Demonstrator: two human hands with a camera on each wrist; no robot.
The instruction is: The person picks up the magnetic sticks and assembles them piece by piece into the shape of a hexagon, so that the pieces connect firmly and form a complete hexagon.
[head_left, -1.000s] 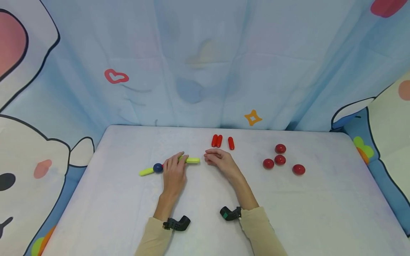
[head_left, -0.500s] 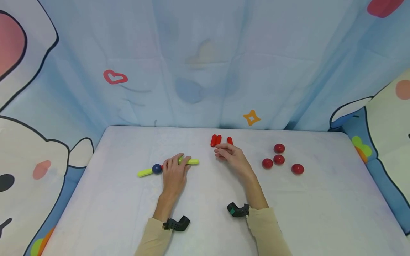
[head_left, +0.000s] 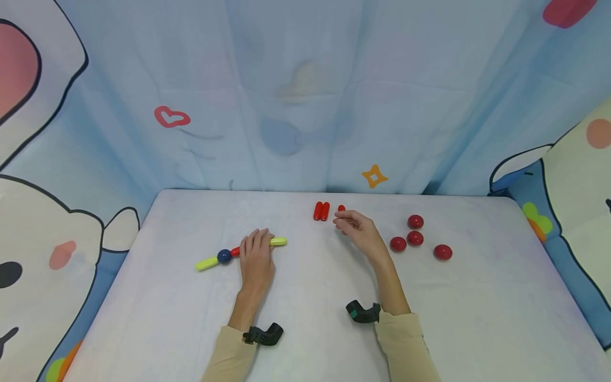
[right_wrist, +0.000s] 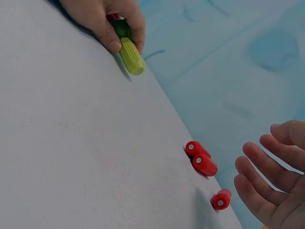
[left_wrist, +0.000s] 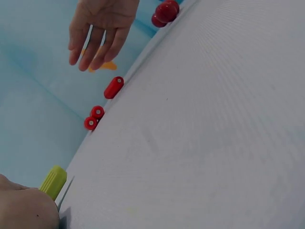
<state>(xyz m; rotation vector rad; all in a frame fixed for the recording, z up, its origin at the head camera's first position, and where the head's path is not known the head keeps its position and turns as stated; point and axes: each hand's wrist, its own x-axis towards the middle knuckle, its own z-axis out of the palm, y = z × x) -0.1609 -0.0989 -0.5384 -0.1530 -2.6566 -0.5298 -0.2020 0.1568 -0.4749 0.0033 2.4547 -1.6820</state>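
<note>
A line of joined magnetic rods and balls lies under my left hand (head_left: 256,265): a yellow-green rod (head_left: 207,264), a dark blue ball (head_left: 224,257), a red rod (head_left: 235,252) and a second yellow-green rod (head_left: 278,241). In the right wrist view my left fingers and thumb grip this line around a dark green ball (right_wrist: 122,28), which the hand hides from the head view. My right hand (head_left: 361,233), fingers loosely spread and holding nothing, hovers just in front of a single red rod (right_wrist: 221,199), partly covering it in the head view.
Two more red rods (head_left: 321,211) lie side by side near the table's back edge. Several dark red balls (head_left: 415,239) sit on the right of the white-covered table (head_left: 305,329). A light blue printed curtain (head_left: 305,95) hangs behind.
My right hand has moved right and away from me, from beside the joined rods to the single red rod. My left hand has shifted the joined line slightly left.
</note>
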